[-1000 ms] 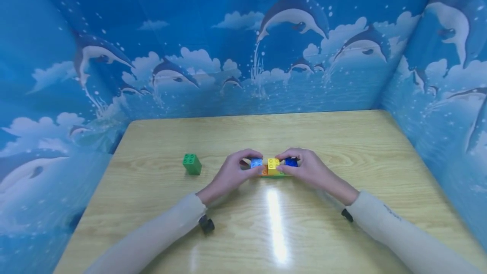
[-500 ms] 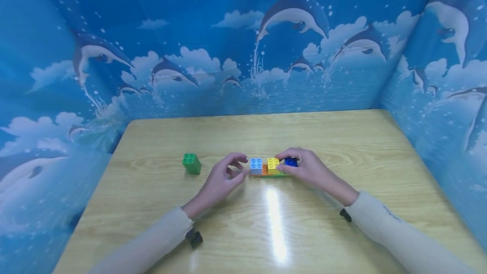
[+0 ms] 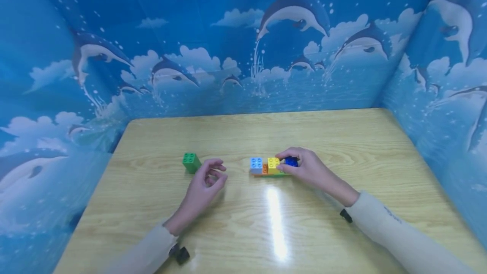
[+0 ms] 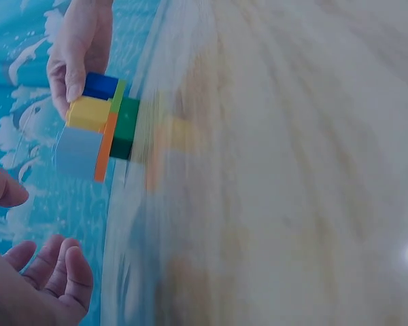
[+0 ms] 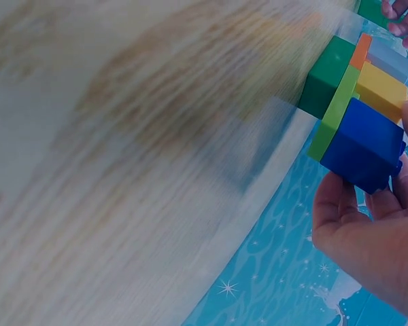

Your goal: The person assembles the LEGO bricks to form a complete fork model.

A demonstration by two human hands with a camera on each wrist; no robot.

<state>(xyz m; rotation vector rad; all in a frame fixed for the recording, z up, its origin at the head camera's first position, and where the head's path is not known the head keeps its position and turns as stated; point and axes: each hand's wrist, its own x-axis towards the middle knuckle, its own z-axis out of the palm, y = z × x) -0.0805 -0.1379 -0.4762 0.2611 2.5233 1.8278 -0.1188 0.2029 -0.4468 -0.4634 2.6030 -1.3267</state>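
A build of toy building bricks stands mid-table. Its top carries a light blue brick (image 3: 256, 165), a yellow brick (image 3: 272, 164) and a dark blue brick (image 3: 291, 162). Below these lie an orange plate (image 4: 105, 146) and a lime green plate (image 5: 335, 115), borne by a dark green brick (image 5: 328, 78). My right hand (image 3: 310, 167) holds the build at its right part, thumb against the yellow brick. My left hand (image 3: 202, 185) holds nothing; its fingers are loosely bent, just right of a separate tall green brick stack (image 3: 192, 163). Whether they touch is unclear.
The wood-grain table (image 3: 342, 134) reflects a bright light strip in front of the build. A blue dolphin-print curtain (image 3: 213, 45) encloses the table at the back and sides.
My left hand has let go of the light blue brick and moved left, over beside the separate green stack. My right hand stays on the build.
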